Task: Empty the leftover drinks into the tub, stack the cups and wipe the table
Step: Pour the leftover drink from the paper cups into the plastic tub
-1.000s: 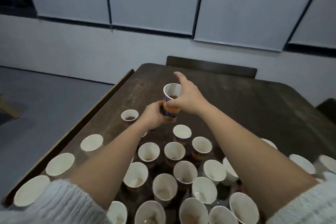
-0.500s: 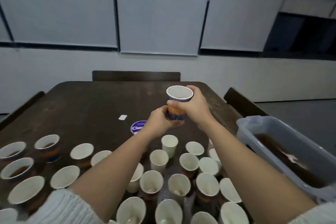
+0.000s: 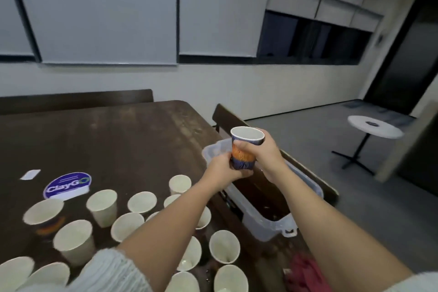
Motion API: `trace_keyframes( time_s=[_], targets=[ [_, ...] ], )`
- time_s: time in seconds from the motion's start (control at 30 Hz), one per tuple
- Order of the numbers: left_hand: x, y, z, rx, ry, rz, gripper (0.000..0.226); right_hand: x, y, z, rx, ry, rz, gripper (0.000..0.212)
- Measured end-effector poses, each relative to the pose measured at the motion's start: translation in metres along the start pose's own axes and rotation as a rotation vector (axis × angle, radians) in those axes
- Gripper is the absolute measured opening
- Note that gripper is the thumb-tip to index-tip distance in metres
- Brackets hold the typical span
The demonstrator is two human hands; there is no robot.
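A blue and orange paper cup (image 3: pixel 244 149) is upright above the near-left end of the grey plastic tub (image 3: pixel 263 225), which holds brown liquid. My right hand (image 3: pixel 265 154) wraps the cup's side. My left hand (image 3: pixel 222 168) grips its base from below. Several white-lined paper cups (image 3: pixel 102 206) stand on the dark wooden table (image 3: pixel 106 140) to the left of my arms. A red cloth (image 3: pixel 305 272) lies near the table's front right edge.
The tub rests on a bench (image 3: pixel 327 189) along the table's right side. A blue round sticker (image 3: pixel 67 185) and a small white slip (image 3: pixel 30 174) lie on the table. A small round white table (image 3: pixel 374 125) stands on the floor at right.
Both hands carried the cup to the right, from over the table's cups to above the tub. My view swung right, bringing the tub and the floor into sight.
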State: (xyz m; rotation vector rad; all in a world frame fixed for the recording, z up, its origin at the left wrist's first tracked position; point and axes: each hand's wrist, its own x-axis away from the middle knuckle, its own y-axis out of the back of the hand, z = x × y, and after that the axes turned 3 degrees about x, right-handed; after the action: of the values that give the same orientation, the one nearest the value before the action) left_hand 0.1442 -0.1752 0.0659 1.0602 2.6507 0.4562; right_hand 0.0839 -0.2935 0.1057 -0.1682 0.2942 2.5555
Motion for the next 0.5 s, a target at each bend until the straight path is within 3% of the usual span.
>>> trace_keyframes(
  time_s=[0.13, 0.23, 0.3, 0.5],
  targets=[
    [-0.025, -0.038, 0.008, -0.142, -0.004, 0.049, 0.049, -0.010, 0.039, -0.027, 0.117, -0.033, -0.033, 0.051],
    [-0.032, -0.047, 0.024, -0.644, 0.061, 0.084, 0.067, -0.018, 0.058, -0.046, 0.254, -0.059, -0.020, 0.061],
    [-0.034, -0.046, 0.037, -0.842, 0.173, 0.129, 0.066, -0.021, 0.067, -0.055, 0.343, -0.074, 0.026, 0.066],
    [-0.041, -0.042, 0.051, -0.865, 0.228, 0.101, 0.058, -0.027, 0.078, -0.074, 0.589, -0.110, 0.103, 0.074]
  ],
)
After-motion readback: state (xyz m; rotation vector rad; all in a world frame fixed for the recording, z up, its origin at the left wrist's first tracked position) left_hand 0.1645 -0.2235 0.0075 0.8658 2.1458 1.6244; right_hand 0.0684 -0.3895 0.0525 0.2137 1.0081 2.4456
